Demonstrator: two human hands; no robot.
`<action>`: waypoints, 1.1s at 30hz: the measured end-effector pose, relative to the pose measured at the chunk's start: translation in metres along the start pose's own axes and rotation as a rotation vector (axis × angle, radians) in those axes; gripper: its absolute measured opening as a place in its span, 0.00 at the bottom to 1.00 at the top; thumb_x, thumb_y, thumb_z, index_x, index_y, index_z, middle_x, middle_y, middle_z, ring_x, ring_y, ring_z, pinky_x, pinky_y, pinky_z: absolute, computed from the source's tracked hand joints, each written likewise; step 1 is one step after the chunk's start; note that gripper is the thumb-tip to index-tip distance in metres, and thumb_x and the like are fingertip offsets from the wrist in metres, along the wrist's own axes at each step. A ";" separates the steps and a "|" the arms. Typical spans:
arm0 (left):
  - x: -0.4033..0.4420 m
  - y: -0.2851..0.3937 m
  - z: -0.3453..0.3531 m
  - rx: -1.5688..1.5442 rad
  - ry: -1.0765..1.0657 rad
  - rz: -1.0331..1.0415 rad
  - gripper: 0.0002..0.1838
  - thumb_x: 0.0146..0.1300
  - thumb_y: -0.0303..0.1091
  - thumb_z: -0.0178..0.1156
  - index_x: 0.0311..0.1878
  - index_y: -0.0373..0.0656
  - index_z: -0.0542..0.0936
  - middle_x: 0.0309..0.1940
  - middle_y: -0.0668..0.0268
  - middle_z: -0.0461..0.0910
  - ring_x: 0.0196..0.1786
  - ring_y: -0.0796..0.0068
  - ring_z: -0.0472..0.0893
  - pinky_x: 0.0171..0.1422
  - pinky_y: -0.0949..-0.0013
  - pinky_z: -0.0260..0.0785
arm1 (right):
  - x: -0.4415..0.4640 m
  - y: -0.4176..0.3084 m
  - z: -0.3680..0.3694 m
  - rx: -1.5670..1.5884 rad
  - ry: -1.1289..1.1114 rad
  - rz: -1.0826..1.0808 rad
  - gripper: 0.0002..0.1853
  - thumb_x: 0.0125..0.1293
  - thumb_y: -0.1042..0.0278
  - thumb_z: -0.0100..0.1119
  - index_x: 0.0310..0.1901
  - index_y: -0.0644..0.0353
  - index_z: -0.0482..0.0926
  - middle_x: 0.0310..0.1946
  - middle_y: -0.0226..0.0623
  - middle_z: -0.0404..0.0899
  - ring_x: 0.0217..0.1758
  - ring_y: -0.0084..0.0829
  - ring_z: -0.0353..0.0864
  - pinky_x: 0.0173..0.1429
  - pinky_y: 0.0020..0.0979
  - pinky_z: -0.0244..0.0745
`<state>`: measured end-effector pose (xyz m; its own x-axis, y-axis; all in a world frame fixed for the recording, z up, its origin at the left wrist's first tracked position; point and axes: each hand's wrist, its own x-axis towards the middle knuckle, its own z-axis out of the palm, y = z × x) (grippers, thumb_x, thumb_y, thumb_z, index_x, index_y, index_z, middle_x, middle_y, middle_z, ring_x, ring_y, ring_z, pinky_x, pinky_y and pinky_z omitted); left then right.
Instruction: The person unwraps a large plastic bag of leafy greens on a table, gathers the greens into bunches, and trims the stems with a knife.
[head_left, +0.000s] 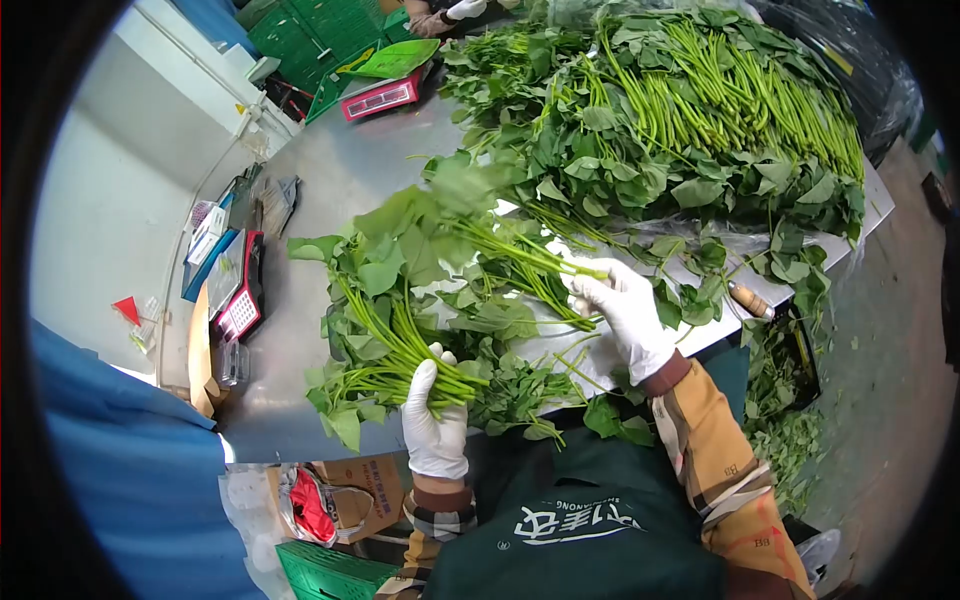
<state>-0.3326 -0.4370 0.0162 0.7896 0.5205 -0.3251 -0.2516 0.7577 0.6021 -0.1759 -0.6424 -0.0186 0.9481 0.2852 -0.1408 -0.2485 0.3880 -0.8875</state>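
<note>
Well, left hand [435, 430]: white-gloved, low by the table's front edge, fingers up, thumb across the stems, clasping a leafy bunch [395, 345] close to its cut ends.
Right hand [630, 310]: also gloved, higher and further right, forearm rising from the lower right, thumb and fingers pinching a few stems [530, 257] by their ends.
Steel table [300, 185]: bare metal left of the bunch, reaching to a red-edged device [243, 285] near the wall; front edge beside the apron [590, 490].
Crowded side: a big pile of greens [700, 110] covers the far right; a wooden-handled tool [750, 300] lies at the near right edge.
Bunch axis: slanting, leaves upper left, cut ends lower right.
Pinched stems' axis: aslant above loose greens, ends rightward, leaves leftward and blurred.
</note>
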 end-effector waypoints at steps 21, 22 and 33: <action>0.000 -0.009 0.004 0.049 0.000 -0.021 0.14 0.66 0.26 0.58 0.55 0.38 0.76 0.49 0.63 0.81 0.50 0.69 0.81 0.58 0.55 0.76 | -0.030 -0.034 -0.010 -0.130 -0.217 0.023 0.10 0.68 0.70 0.58 0.46 0.67 0.78 0.32 0.34 0.83 0.26 0.18 0.76 0.35 0.21 0.72; -0.003 -0.011 0.007 0.080 -0.008 -0.017 0.14 0.66 0.26 0.58 0.55 0.38 0.76 0.49 0.63 0.81 0.50 0.69 0.81 0.58 0.55 0.77 | -0.034 -0.030 -0.004 -0.147 -0.235 0.011 0.11 0.69 0.73 0.56 0.50 0.69 0.76 0.33 0.37 0.83 0.28 0.19 0.78 0.36 0.21 0.74; -0.011 -0.036 0.008 0.194 -0.064 -0.122 0.24 0.63 0.22 0.61 0.62 0.40 0.70 0.56 0.57 0.77 0.55 0.66 0.79 0.60 0.61 0.75 | -0.066 -0.001 0.049 -0.455 -0.414 -0.029 0.10 0.67 0.68 0.61 0.44 0.66 0.80 0.29 0.26 0.80 0.31 0.14 0.74 0.37 0.21 0.72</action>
<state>-0.3279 -0.4732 0.0044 0.8432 0.3989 -0.3605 -0.0450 0.7205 0.6920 -0.2484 -0.6183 0.0132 0.7750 0.6319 -0.0124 -0.0271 0.0135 -0.9995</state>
